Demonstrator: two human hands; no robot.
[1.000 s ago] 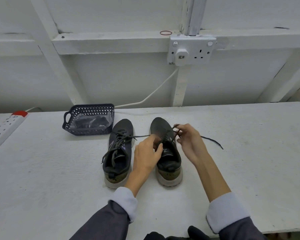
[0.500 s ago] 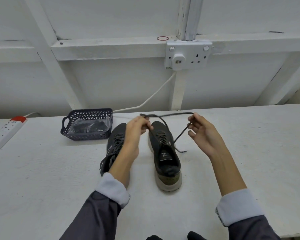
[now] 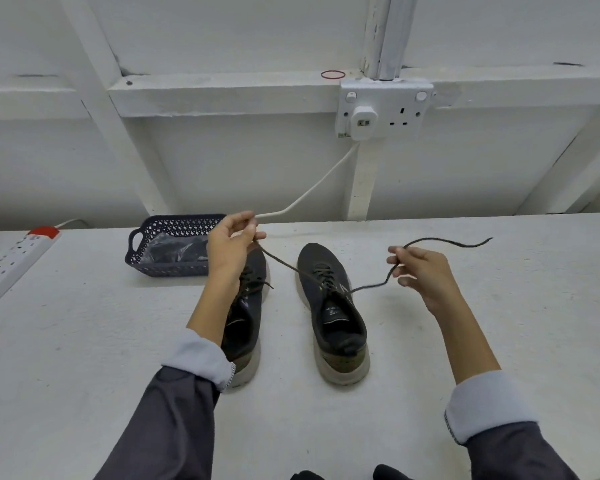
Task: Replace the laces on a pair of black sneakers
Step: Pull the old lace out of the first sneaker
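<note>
A pair of black sneakers stands side by side on the white bench (image 3: 84, 341), toes pointing away. The left hand (image 3: 234, 244) pinches one end of the dark lace (image 3: 291, 268) above the left sneaker (image 3: 248, 323). The right hand (image 3: 425, 271) has its fingers (image 3: 395, 252) curled round the other end, whose tail trails off to the right. Both strands run down to the eyelets of the right sneaker (image 3: 333, 306). A dark basket (image 3: 160, 237) sits behind the left sneaker.

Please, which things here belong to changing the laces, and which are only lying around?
For the job: dark lace, held by left hand and right hand; the sneaker it threads; the second sneaker.
Lying about: power strip; wall socket; white cable; red rubber band; basket holding a plastic bag, contents unclear.
</note>
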